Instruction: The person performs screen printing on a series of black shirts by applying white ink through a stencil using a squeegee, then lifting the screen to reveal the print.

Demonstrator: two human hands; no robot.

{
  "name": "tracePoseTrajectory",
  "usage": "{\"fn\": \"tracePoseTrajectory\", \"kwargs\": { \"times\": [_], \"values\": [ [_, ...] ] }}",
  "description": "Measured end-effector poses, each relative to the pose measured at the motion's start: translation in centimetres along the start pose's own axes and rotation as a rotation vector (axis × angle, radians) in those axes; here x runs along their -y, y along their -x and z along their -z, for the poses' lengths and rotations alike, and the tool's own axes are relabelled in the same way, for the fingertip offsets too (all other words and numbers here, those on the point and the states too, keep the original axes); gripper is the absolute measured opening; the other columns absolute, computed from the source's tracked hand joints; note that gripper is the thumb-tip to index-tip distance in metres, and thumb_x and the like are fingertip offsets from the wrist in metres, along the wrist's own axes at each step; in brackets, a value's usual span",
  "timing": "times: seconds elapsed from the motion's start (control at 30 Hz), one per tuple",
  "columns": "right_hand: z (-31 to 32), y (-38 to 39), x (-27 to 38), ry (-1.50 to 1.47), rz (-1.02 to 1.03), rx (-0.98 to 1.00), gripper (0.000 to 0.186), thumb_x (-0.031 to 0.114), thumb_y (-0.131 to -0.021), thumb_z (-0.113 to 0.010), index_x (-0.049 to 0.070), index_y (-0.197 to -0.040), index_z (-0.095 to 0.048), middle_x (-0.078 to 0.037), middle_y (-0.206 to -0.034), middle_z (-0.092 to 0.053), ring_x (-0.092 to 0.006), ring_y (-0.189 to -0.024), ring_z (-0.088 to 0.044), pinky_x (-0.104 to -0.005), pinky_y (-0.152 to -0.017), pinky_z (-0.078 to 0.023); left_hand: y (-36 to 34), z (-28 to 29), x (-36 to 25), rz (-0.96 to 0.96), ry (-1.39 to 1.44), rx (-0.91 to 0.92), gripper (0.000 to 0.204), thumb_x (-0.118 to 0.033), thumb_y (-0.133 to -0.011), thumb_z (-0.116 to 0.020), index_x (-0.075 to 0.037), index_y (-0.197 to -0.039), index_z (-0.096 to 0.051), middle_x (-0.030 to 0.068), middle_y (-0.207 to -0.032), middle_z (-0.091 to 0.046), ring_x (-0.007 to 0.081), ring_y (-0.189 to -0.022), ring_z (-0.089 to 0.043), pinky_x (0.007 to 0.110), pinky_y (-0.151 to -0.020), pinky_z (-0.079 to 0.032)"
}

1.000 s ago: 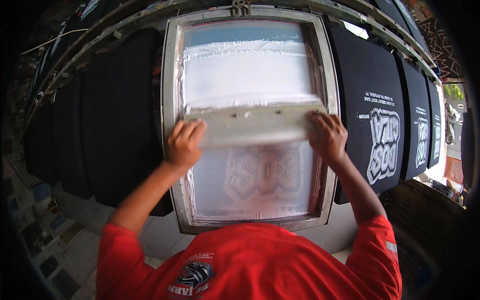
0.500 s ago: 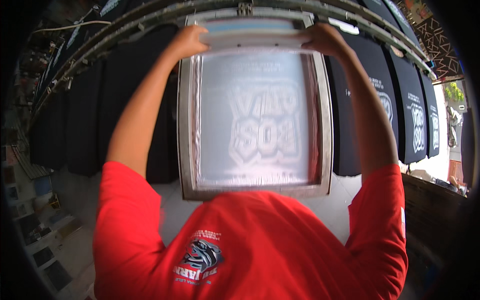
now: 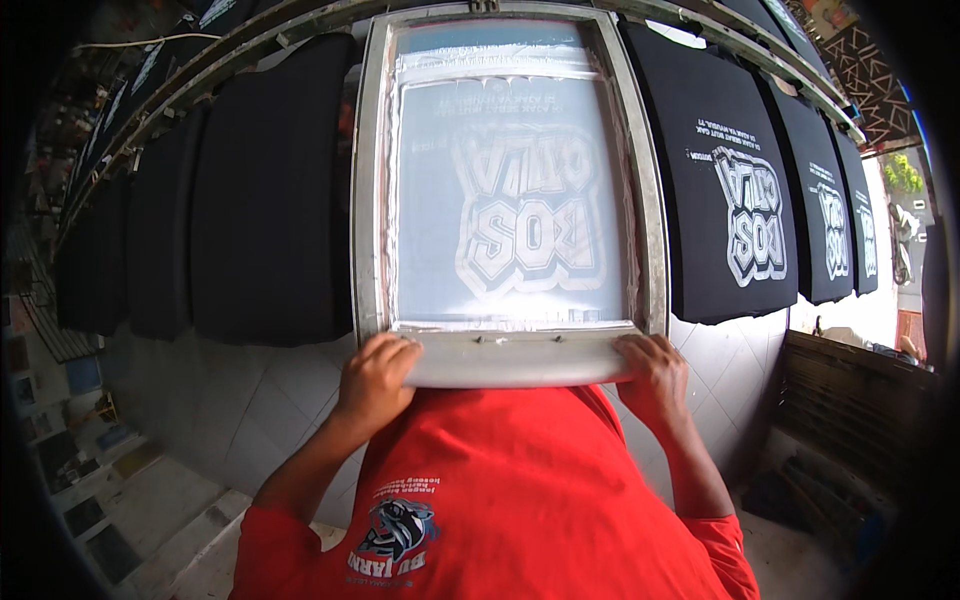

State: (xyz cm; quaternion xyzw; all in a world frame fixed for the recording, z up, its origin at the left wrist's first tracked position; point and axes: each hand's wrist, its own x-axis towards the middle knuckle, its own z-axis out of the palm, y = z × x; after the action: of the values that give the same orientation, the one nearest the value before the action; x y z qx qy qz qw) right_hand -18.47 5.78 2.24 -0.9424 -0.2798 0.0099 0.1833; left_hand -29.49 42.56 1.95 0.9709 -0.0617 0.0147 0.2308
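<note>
A wide grey metal squeegee (image 3: 520, 360) lies across the near end of a screen printing frame (image 3: 372, 200). My left hand (image 3: 380, 378) is closed round its left end, my right hand (image 3: 655, 372) round its right end. Through the pale, stretched mesh (image 3: 430, 180) a block-letter design shows. White ink lies in a line along the mesh's near edge by the squeegee, and a white band crosses its far end. Whatever lies beneath the mesh is mostly hidden.
Black shirts on boards stand in a row: a plain one (image 3: 270, 200) to the left, one with a white print (image 3: 720, 190) to the right, several more beyond both. A metal rail (image 3: 270, 60) runs behind them. Grey tiled floor (image 3: 250, 400) shows below, with a wooden structure (image 3: 850, 390) at right.
Both hands have drawn the squeegee from the far end of the screen to its near end, toward my body. My arms, stretched out before, are now bent.
</note>
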Motion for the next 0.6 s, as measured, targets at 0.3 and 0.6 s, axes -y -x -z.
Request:
{"fn": "tracePoseTrajectory", "kwargs": {
  "times": [0.3, 0.6],
  "values": [
    [-3.4, -3.5, -3.0, 0.092, 0.131, -0.155, 0.032, 0.003, -0.067, -0.068, 0.013, -0.097, -0.07, 0.0, -0.097, -0.07, -0.0231, -0.085, -0.065, -0.0344, -0.071, -0.056, -2.0, -3.7, 2.0, -0.071, -0.13, -0.171, 0.039, 0.003, -0.062, -0.066, -0.004, -0.1, -0.069, 0.0093, -0.097, -0.069, 0.0292, -0.09, -0.065, 0.039, -0.078, -0.055],
    [-1.6, -1.3, -1.3, 0.032, 0.066, -0.061, 0.031, -0.001, -0.061, -0.07, 0.008, -0.091, -0.07, -0.003, -0.098, -0.073, -0.025, -0.086, -0.067, -0.0358, -0.075, -0.055, -0.5, -2.4, 0.7, -0.007, -0.001, -0.1, 0.039, 0.002, -0.056, -0.069, -0.003, -0.095, -0.069, 0.0107, -0.096, -0.07, 0.0307, -0.09, -0.065, 0.04, -0.082, -0.054]
  ]
}}
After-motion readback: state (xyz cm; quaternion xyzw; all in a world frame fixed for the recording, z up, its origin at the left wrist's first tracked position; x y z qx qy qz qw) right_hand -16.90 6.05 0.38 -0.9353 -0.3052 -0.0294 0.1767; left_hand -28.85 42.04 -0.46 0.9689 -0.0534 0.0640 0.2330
